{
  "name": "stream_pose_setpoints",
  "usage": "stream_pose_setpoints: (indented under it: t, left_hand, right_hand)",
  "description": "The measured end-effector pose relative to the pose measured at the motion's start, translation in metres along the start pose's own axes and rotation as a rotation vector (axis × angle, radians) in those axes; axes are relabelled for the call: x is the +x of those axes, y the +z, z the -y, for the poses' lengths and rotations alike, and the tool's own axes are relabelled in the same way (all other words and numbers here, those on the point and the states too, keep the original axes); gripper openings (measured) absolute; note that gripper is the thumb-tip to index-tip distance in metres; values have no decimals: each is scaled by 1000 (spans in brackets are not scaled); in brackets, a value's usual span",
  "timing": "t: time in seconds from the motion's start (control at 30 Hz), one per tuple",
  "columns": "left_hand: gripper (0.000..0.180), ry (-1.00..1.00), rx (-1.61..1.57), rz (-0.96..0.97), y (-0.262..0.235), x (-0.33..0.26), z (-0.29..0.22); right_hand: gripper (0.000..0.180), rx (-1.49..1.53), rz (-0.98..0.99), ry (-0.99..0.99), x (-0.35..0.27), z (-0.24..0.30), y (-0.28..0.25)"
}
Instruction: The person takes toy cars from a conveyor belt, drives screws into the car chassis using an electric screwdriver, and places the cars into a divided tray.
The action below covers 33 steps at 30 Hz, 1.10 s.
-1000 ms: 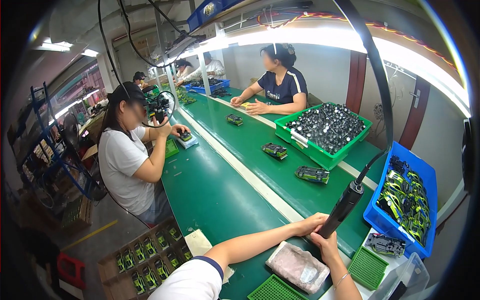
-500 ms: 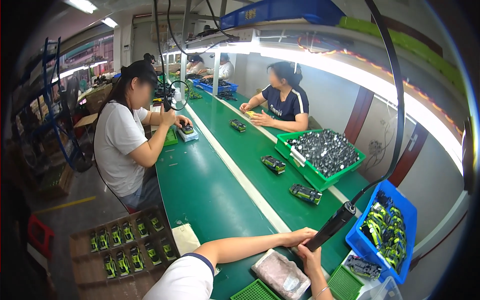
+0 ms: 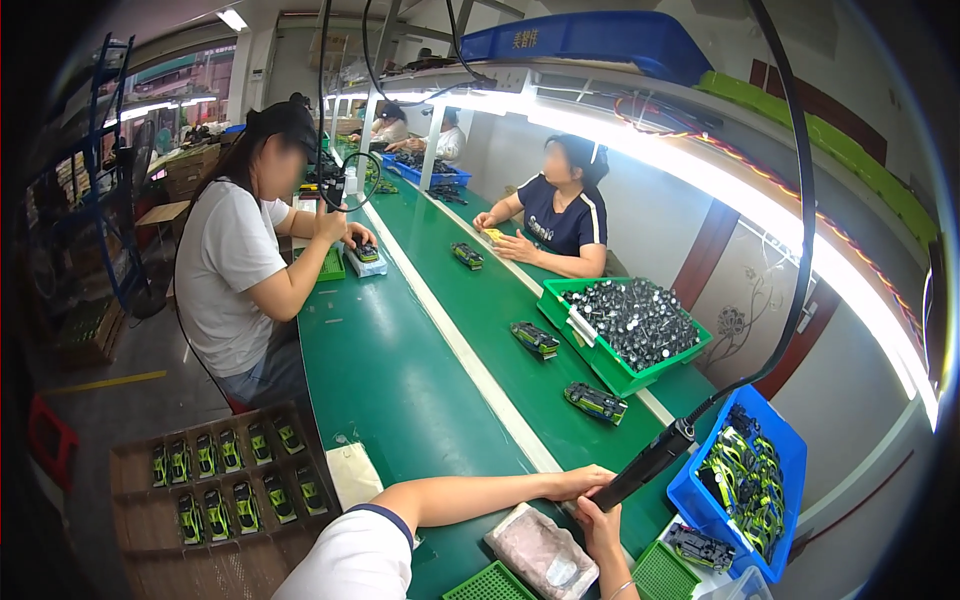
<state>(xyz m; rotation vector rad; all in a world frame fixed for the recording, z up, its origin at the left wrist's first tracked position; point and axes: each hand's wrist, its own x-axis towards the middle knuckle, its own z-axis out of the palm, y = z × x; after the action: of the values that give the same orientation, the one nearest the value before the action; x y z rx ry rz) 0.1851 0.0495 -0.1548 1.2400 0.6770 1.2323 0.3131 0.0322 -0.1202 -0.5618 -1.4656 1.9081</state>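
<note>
A black electric screwdriver slants down from its cable at the right. My right hand is closed around its lower end. From the left my other arm reaches across, and my left hand is closed against the same lower end; its fingertips and anything in them are hidden. The tool's tip is out of sight behind the hands. Just below them lies a pinkish, worn block-like pad. Beside it are a green perforated basket and another green basket. A dark toy car chassis rests to the right.
A blue bin holds green-black car parts; a green bin holds small black parts. Toy cars sit along the green table. A divided tray of cars stands at left. Co-workers sit farther along.
The view has shifted slightly, so most things appear a little farther left. Both hands stay together at the screwdriver's lower end.
</note>
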Motion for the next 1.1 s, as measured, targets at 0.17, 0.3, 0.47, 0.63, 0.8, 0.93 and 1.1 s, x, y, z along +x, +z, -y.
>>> stream_pose_setpoints:
  t: [0.17, 0.3, 0.47, 0.63, 0.8, 0.93, 1.1]
  left_hand:
    - [25, -21, -22, -21, 0, -1, -3]
    - [27, -30, -18, -23, 4, -3, -8]
    - [28, -67, -15, -13, 2, -6, -10]
    - [29, -48, -26, -32, 6, -6, -13]
    - [31, -64, -62, -39, 2, -5, -9]
    - [36, -44, -74, 13, 0, -5, -9]
    - [29, -87, -67, -19, 5, -6, -17]
  right_hand:
    - [18, 16, 8, -5, 2, -2, -2]
    - [17, -11, 3, -13, 2, -1, -2]
    - [21, -44, 7, -7, 1, -1, -1]
    - [21, -86, 15, -24, 3, -4, -7]
    - [14, -104, -25, 0, 3, 0, -3]
    - [15, -88, -20, 12, 3, 0, -5]
    - [16, -99, -3, -66, 5, -4, -5]
